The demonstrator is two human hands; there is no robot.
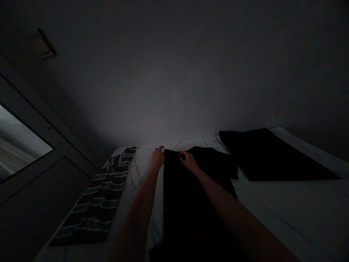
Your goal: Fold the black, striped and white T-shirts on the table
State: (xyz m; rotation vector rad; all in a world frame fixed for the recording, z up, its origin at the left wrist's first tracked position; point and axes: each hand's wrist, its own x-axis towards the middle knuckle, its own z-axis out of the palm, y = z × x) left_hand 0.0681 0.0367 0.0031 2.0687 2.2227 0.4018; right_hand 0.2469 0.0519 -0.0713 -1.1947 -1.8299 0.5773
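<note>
A black T-shirt (196,203) lies spread on a white, grey-veined surface, with a short sleeve showing on its right side. At its upper left corner, my left hand (158,157) has its fingers closed on the fabric's edge. Further right along the top edge, my right hand (188,160) is curled, thumb and finger pinching the cloth near the neckline. The dim light hides the shirt's folds and seams.
Striped dark cloth (98,198) lies along the left side of the white surface (283,214). A flat black garment (272,156) rests at the right. Behind stands a grey wall (174,80), with a door (40,145) at the left.
</note>
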